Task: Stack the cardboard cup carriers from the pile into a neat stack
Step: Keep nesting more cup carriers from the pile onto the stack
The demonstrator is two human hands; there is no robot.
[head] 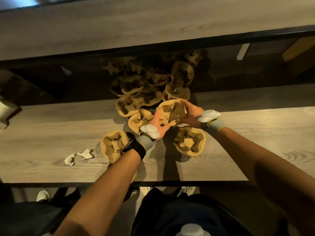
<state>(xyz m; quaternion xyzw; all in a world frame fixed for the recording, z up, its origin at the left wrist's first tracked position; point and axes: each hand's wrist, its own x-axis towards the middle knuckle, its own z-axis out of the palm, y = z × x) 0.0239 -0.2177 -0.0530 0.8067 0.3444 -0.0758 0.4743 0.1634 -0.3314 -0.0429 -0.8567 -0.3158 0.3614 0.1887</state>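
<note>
Both hands hold one tan cardboard cup carrier (172,110) above the wooden table. My left hand (159,126) grips its near left edge, and my right hand (190,114) grips its right edge. Behind it a loose pile of cup carriers (144,89) spreads toward the table's far edge. One carrier (141,119) lies just left of the held one. Another carrier (113,144) sits near my left wrist. A further carrier (189,141) rests under my right forearm side, near the front.
Torn white paper scraps (79,156) lie on the table (51,133) to the left. A dark gap separates this table from a second wooden surface (119,28) beyond. A pale object (5,114) sits at the far left edge.
</note>
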